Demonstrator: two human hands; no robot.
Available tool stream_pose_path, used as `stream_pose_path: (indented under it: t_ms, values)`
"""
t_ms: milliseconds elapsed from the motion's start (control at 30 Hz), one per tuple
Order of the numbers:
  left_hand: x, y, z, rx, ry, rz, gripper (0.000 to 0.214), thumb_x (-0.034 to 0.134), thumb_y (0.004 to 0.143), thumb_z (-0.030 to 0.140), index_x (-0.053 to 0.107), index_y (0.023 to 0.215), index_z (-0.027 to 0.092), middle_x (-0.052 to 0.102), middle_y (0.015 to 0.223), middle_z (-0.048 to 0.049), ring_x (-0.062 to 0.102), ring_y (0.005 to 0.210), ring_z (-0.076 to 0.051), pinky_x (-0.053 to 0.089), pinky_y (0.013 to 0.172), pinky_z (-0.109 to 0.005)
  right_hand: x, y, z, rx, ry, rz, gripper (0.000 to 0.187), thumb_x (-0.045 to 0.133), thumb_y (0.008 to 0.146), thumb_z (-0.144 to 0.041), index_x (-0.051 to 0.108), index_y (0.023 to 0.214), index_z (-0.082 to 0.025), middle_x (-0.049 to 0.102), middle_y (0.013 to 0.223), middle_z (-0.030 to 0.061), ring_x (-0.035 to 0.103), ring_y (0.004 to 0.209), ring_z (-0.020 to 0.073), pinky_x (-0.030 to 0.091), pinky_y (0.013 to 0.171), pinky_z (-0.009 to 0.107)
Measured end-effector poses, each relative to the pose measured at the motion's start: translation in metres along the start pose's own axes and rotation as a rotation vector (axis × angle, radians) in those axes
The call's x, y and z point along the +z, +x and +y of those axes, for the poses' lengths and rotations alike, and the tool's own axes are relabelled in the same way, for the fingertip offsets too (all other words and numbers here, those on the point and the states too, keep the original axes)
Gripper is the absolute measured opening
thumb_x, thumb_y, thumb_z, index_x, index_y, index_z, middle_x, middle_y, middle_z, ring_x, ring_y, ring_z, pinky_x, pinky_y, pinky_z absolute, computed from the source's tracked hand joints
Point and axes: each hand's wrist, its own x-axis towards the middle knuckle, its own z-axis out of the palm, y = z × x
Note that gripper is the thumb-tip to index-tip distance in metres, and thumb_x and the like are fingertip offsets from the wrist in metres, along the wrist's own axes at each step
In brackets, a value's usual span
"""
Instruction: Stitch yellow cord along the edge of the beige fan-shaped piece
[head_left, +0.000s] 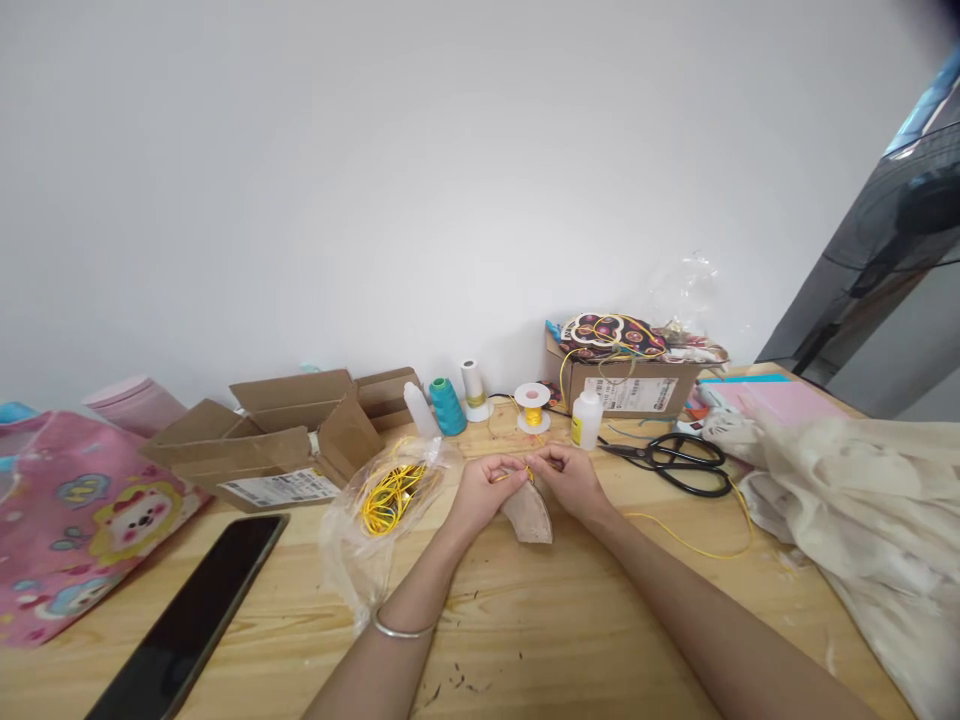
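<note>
Over the middle of the table, my left hand (484, 489) pinches the upper end of a beige, curved, flat piece (529, 516), perhaps fabric, with a dark edge. Its lower end hangs toward me. Yellow cord (530, 473) shows at the top of this piece, between the fingertips of both hands. My right hand (571, 484) is closed on the cord, its fingertips close to the left ones. Exactly how the cord runs there is too small to tell. Just behind the hands stands a white spool (532, 394) with yellow cord on it.
A plastic bag (352, 560) of yellow cord lies left, near an open cardboard box (247, 450) and a phone (191, 615). Behind stand a teal thread cone (448, 408) and a white bottle (586, 420). Black scissors (686, 462) and cream cloth (847, 490) lie right.
</note>
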Motion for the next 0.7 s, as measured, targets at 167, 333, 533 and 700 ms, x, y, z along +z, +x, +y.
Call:
stream_pose_path:
  t_ms: [167,333,533,700]
  values:
    - [0.0007,-0.0007,0.0001,0.032,0.022,-0.001,0.026,0.064,0.058,0.035,0.059,0.069,0.012,0.042,0.04,0.0065,0.031,0.035,-0.003,0.021,0.038,-0.017,-0.0005,-0.0012,-0.0003,0.017,0.016,0.008,0.024,0.053,0.066,-0.034,0.058,0.056,-0.014,0.053,0.053,-0.0004,0.043,0.05,0.0091,0.035,0.048,0.021]
    - [0.001,-0.0013,0.0013,0.042,0.007,0.015,0.025,0.064,0.057,0.035,0.06,0.068,0.012,0.046,0.042,0.0052,0.034,0.036,-0.004,0.023,0.039,-0.017,-0.0006,-0.001,-0.0013,0.038,0.072,0.029,0.023,0.055,0.064,-0.035,0.058,0.057,-0.013,0.055,0.055,0.0003,0.045,0.051,0.0096,0.037,0.051,0.022]
    - [-0.0013,-0.0028,0.0038,0.036,-0.014,0.027,0.026,0.066,0.055,0.033,0.061,0.068,0.011,0.05,0.043,0.0038,0.038,0.037,-0.005,0.027,0.039,-0.017,0.0025,-0.0006,-0.0016,0.069,0.108,0.059,0.022,0.057,0.062,-0.035,0.058,0.057,-0.013,0.056,0.055,0.0007,0.046,0.052,0.0098,0.036,0.052,0.023]
    - [-0.0024,-0.0056,0.0047,0.051,-0.04,0.026,0.027,0.065,0.057,0.032,0.062,0.073,0.011,0.055,0.046,0.0021,0.043,0.039,-0.006,0.031,0.041,-0.017,0.0019,-0.0014,-0.0031,0.103,0.138,0.037,0.022,0.058,0.061,-0.035,0.058,0.057,-0.014,0.056,0.055,0.0001,0.045,0.052,0.0096,0.037,0.053,0.023]
